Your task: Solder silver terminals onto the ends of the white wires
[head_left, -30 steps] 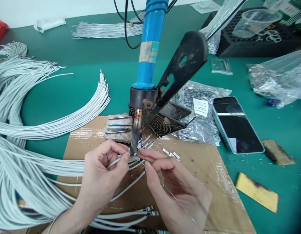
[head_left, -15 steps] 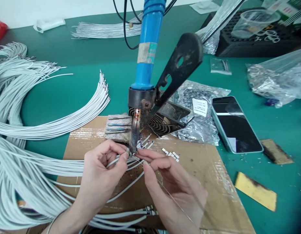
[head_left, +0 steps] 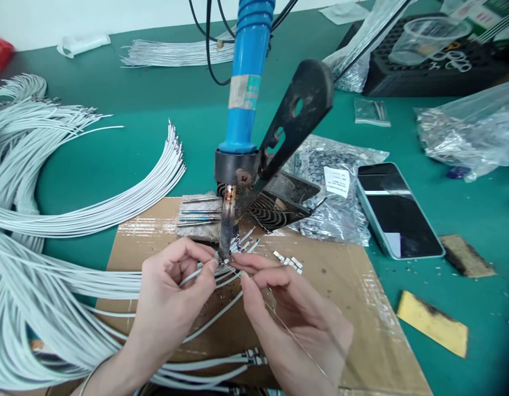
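My left hand (head_left: 167, 302) pinches a white cable (head_left: 191, 276), its end held at the tip of a soldering iron. That soldering iron (head_left: 243, 118), with a blue handle, hangs tip-down in a black metal holder (head_left: 298, 104). My right hand (head_left: 298, 316) pinches a thin solder wire (head_left: 293, 336) that reaches toward the same tip. The exact contact at the tip is too small to make out. Several small white-and-metal connectors (head_left: 288, 262) lie right of the fingers, on brown cardboard (head_left: 341, 308). More cable ends lie just behind the tip.
Bundles of white cables (head_left: 52, 308) fill the left side. Spare iron tips (head_left: 199, 211) rest on a grey pad behind my left hand. A bag of parts (head_left: 337, 214), a phone (head_left: 399, 212) and a yellow sponge (head_left: 432, 323) lie to the right.
The iron's handle and its holder have shifted slightly left, and the shaft stands a little more upright. Both hands keep nearly the same place and grip.
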Demonstrator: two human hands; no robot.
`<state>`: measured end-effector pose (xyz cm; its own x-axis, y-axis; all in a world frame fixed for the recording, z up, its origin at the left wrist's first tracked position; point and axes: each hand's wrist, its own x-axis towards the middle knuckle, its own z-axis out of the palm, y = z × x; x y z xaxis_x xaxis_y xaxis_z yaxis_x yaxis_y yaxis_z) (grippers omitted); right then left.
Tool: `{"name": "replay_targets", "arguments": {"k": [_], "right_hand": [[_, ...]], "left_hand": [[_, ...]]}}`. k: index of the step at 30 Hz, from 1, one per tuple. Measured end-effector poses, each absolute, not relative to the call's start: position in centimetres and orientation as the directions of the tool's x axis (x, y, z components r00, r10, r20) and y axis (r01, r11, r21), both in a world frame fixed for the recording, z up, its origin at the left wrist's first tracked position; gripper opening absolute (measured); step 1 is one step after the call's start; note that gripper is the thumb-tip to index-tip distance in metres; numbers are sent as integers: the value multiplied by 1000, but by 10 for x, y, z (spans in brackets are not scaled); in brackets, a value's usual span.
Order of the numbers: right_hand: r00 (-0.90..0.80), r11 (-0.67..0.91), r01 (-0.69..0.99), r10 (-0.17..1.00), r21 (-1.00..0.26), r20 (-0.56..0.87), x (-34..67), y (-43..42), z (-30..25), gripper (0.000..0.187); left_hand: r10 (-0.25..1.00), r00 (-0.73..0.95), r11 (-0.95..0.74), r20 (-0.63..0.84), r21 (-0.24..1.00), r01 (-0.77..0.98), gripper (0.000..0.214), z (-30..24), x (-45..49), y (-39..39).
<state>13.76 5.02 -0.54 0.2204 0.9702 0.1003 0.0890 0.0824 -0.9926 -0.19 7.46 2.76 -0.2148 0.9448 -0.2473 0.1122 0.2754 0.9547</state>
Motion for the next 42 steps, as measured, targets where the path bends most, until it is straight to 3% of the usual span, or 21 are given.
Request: {"name": "replay_targets", "arguments": {"k": [6, 12, 34, 42], "right_hand": [[225, 90, 104, 968, -990, 112, 138, 51, -5, 16], [200, 135, 116, 967, -984, 156, 138, 53, -6, 18], [209, 136, 121, 965, -983, 159, 138, 52, -5, 18], [162, 140, 140, 973, -980, 162, 142, 53, -10, 19]], "left_hand": [[947, -188, 284, -262, 954, 101, 11, 27, -4, 76], [921, -280, 296, -271, 954, 49, 11, 29, 3, 74], [960, -158, 255, -230, 953, 162, 10, 22, -9, 72], [954, -194, 253, -231, 962, 98, 12, 24, -5, 75]]}}
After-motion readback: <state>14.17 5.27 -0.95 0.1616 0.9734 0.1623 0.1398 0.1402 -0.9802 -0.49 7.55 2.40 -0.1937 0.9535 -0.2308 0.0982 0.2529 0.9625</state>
